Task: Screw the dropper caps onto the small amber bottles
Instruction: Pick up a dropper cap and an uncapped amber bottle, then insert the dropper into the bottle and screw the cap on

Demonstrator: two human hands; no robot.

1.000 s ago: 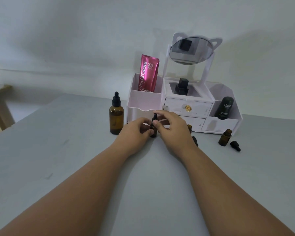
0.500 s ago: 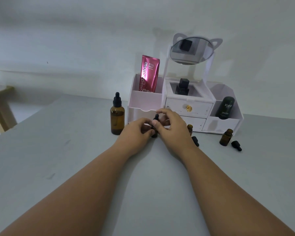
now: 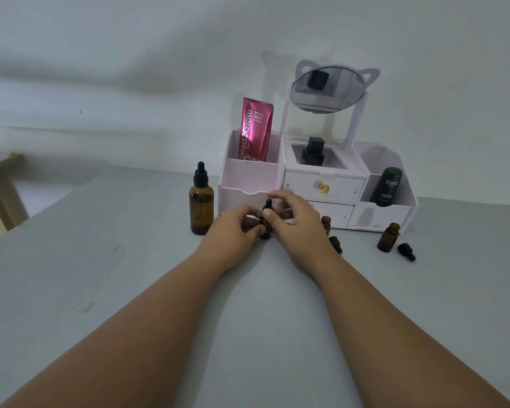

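A grey table (image 3: 106, 260) runs up to a plain white wall, and a wooden leg (image 3: 0, 198) shows at the far left. At the back of the table I see a white organizer (image 3: 321, 184) with a cat-eared mirror (image 3: 326, 88). A pink tube (image 3: 255, 129) stands in its left bin, a black flask (image 3: 313, 151) in the middle one, and a dark jar (image 3: 385, 187) leans in the right one.

Both hands meet just in front of the organizer. My left hand (image 3: 233, 231) grips the small bottle (image 3: 266, 229), which stands upright on the table, with thumb and fingers wrapped round its body. My right hand (image 3: 299, 225) curls round the cap (image 3: 268, 205) sitting on that bottle's neck; the thumb presses the collar and the forefinger arches over the bulb. I cannot tell how far the cap is threaded on.

A big bottle (image 3: 201, 201), already capped, stands just left of the left hand. A second bottle (image 3: 326, 222), uncapped, peeks out behind the right hand, with a loose cap (image 3: 335, 244) lying near it. Further right stands a third bottle (image 3: 389, 237), open, with another cap (image 3: 406, 251) lying just beside it.
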